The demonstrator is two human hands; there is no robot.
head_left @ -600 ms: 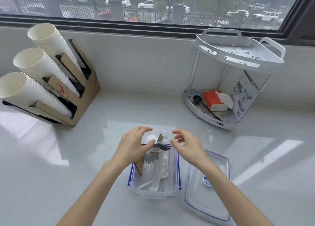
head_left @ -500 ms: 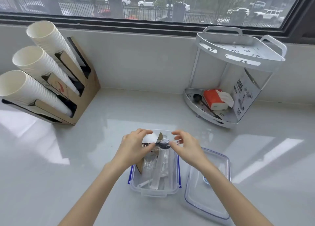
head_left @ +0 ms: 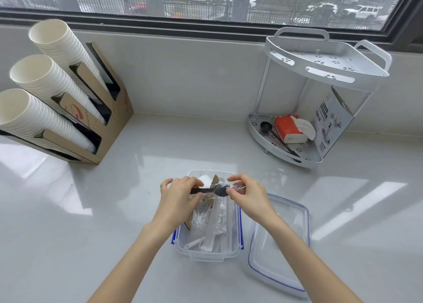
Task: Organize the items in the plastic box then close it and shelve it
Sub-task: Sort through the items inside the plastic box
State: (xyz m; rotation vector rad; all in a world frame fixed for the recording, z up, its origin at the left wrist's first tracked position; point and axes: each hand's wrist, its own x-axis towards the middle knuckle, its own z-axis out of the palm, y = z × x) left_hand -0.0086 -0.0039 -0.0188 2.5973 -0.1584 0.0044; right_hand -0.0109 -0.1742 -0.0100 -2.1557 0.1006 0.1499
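A clear plastic box (head_left: 207, 245) with blue clips is sitting open near the desk's front edge, holding white wrapped cutlery (head_left: 214, 229) lying lengthwise. A dark wrapped spoon (head_left: 217, 190) is lying crosswise above its far end. Its clear lid (head_left: 279, 245) is lying flat just beside it, toward the right edge.

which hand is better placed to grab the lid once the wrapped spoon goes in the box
Right. The lid lies on the counter just right of the plastic box, beside the right hand; the left hand would need to cross over the box.
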